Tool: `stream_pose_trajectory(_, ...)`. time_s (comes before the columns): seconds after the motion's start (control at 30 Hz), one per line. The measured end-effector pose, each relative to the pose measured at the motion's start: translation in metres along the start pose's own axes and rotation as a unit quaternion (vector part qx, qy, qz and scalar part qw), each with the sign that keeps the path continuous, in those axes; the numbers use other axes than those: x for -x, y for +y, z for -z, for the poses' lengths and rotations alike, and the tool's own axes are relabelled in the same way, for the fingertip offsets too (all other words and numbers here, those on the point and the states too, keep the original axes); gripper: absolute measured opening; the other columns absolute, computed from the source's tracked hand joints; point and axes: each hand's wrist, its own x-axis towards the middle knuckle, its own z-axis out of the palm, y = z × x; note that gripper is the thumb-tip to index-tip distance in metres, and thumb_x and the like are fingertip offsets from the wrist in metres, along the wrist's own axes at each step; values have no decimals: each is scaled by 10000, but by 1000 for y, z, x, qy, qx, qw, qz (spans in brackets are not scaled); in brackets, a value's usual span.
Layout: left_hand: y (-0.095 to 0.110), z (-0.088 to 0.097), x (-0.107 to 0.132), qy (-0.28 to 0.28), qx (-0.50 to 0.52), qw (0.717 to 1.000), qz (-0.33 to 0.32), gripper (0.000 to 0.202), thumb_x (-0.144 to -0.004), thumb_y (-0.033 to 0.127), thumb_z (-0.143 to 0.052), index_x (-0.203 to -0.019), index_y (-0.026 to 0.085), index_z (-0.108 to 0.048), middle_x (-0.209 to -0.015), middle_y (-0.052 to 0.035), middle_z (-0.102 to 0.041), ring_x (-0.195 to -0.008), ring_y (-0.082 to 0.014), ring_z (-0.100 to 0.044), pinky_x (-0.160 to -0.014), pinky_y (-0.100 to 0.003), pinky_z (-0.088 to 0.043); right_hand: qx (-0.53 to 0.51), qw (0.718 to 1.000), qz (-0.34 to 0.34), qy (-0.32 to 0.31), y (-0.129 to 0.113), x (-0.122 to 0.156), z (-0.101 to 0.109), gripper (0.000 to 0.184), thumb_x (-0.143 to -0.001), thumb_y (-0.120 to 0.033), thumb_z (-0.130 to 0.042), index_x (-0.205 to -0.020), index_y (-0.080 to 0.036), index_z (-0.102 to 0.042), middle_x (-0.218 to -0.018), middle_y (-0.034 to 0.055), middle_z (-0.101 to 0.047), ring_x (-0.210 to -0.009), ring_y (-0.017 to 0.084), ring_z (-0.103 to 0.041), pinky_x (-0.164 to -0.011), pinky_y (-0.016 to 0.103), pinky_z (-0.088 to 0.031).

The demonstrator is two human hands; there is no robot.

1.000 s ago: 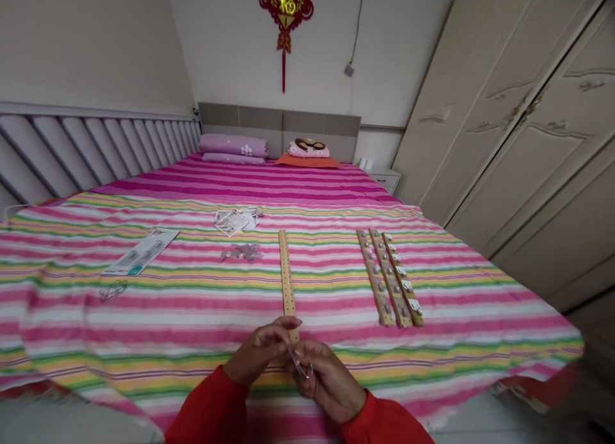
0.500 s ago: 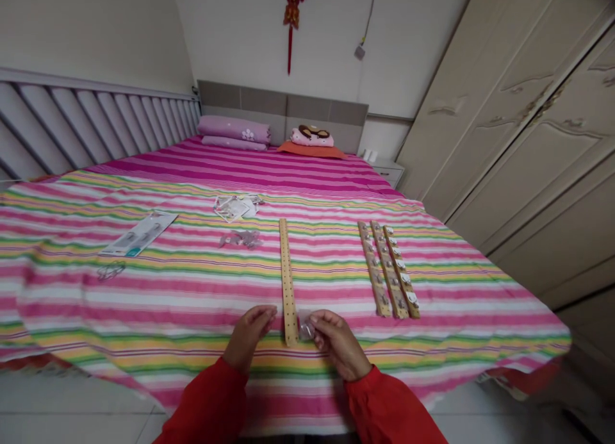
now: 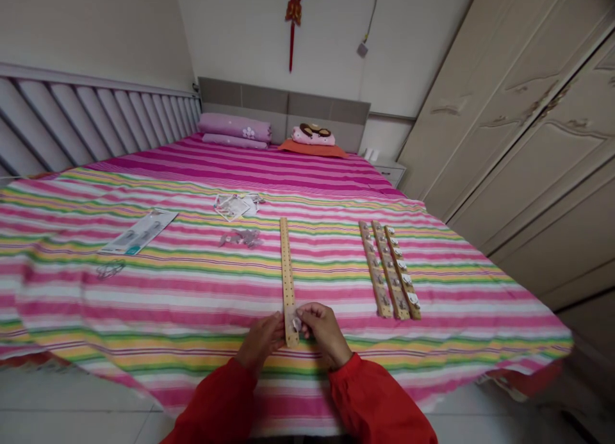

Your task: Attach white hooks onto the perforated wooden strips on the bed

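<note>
A narrow wooden strip with rows of small holes [image 3: 287, 271] lies lengthwise in front of me on the striped cloth. My right hand [image 3: 324, 332] pinches a small clear adhesive hook [image 3: 296, 322] between thumb and fingertips, over the near end of the strip at its right edge. On the left, my left hand [image 3: 263, 340] has its fingers stretched out against or just beside the strip's near end, holding nothing. Beyond the left hand is a small pile of similar clear pieces [image 3: 241, 238].
Three strips fitted with hooks [image 3: 389, 271] lie side by side to the right. White-edged packaging scraps [image 3: 237, 205] lie farther back. At left are a flat package [image 3: 141, 232] and thin wire-like rings [image 3: 110, 269]. The striped cloth [image 3: 192, 296] covers the bed.
My right hand has moved left, bringing the clear hook from beside the strip to over its near end. My left hand has come right and lower, up to the strip's left edge.
</note>
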Motion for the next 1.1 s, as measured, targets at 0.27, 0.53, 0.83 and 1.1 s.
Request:
stream_pose_trajectory(0.27, -2, -3, -2, -1, -19, 1000, -6, 573, -595, 601, -695, -897, 116, -648, -891, -133, -724, -889, -260, -670, -754, -345, -507, -3, 1000, -4, 22, 4, -1, -5, 253, -580, -363, -717, -589, -141, -598, -353, -53, -515, -300, 57, -406, -331, 181, -314)
stream_pose_trajectory(0.53, -5, -4, -8, 13, -15, 1000, -9, 579, -552, 615, -711, -845, 122, -636, -799, -103, -718, -797, -237, -679, -677, -317, -516, -6, 1000, -19, 14, 5, -1, -10, 269, -564, -381, -717, -597, -168, -557, -326, -62, -504, -265, 75, -405, -306, 196, -340)
stream_pose_trajectory(0.83, -5, -4, -12, 41, -6, 999, 13, 513, -507, 552, -767, -763, 138, -605, -760, -99, -717, -756, -228, -686, -628, -296, -517, 6, 1000, -5, 16, 4, -2, -8, 216, -569, -320, -711, -608, -162, -569, -337, -71, -507, -274, 57, -384, -293, 174, -311)
stream_pose_trajectory(1.1, -4, -7, -13, 64, -23, 997, 22, 430, -522, 485, -781, -702, 146, -587, -714, -80, -713, -736, -219, -687, -603, -282, -522, 2, 1000, -7, 13, 6, -5, -6, 212, -555, -299, -719, -608, -162, -566, -338, -73, -510, -279, 56, -391, -294, 168, -320)
